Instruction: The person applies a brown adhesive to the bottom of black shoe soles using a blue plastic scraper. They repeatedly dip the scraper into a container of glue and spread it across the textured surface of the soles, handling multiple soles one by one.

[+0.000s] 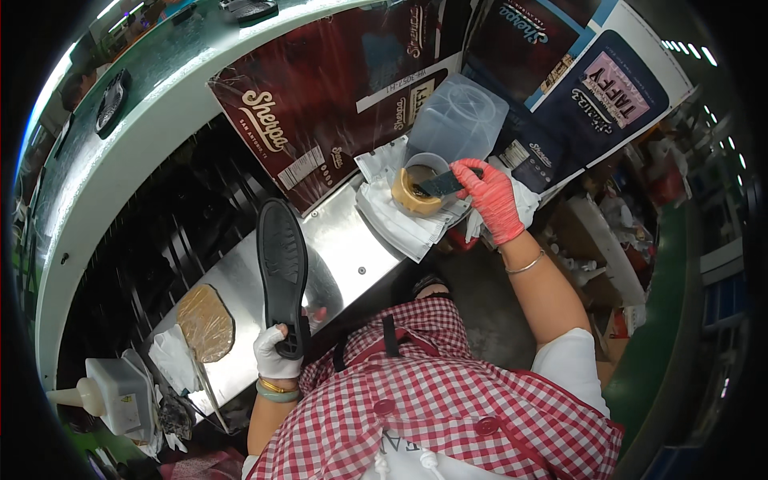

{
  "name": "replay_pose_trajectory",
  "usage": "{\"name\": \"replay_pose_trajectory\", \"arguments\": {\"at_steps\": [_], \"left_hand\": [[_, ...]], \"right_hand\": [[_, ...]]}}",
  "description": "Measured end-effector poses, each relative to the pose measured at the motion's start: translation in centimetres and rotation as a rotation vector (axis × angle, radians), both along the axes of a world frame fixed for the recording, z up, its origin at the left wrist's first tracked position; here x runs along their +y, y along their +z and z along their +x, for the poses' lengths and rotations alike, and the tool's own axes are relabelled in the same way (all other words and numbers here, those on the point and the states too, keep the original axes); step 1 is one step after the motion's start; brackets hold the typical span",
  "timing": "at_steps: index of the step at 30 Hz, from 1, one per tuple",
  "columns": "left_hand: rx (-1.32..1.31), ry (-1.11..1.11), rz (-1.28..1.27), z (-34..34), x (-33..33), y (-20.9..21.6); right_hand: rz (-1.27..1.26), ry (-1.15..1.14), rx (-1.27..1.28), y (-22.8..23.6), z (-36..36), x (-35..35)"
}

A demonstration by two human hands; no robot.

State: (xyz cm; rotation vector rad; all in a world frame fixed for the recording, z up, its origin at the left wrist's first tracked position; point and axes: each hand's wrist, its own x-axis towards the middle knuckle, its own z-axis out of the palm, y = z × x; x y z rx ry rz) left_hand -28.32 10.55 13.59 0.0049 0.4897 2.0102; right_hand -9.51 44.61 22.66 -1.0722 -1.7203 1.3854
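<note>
- Closest to you is your red-and-white checked apron; both forearms rise from it toward the steel table.
- Your left hand, in a white glove, has its grip clenched around the heel end of a black shoe sole. Bangles sit on that wrist just below the glove.
- You hold the sole nearly upright over the table, tread side facing you, with the toe end pointing away from you.
- Left of that hand, a tan, rounded pad lies flat on the table, with crumpled white plastic just beside it.
- Further left, at the near corner, stands a white squeeze bottle with its nozzle pointing left.
- Your right hand, in a red glove, reaches out over the far end of the table. Its grip is closed on the handle of a dark brush, with a thin bracelet on the wrist behind it.
- The brush head rests at the rim of a small round pot holding yellowish glue; the pot sits on a stack of white papers.
- Just beyond the pot is a translucent plastic container, leaning against printed cardboard boxes in dark red and navy.
- Past the boxes and to the left curves a green belt with a white edge, carrying more black soles well apart from you.
</note>
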Motion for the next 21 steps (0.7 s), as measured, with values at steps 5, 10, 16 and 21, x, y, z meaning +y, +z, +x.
{"name": "replay_pose_trajectory", "arguments": {"at_steps": [5,10,16,21], "left_hand": [[0.123,-0.108,-0.054,1.6,1.8,1.1],[0.07,-0.154,-0.02,1.6,2.3,0.7],[0.055,-0.082,-0.028,1.9,2.6,-0.9],[0.075,-0.12,0.006,1.7,3.2,0.0]], "right_hand": [[-0.022,0.016,0.053,-0.1,0.3,0.1],[-0.08,0.042,0.078,-1.6,0.9,0.9],[-0.373,0.024,0.391,-1.3,-0.4,-4.0],[-0.372,0.272,0.257,2.5,-3.6,-13.6]]}}
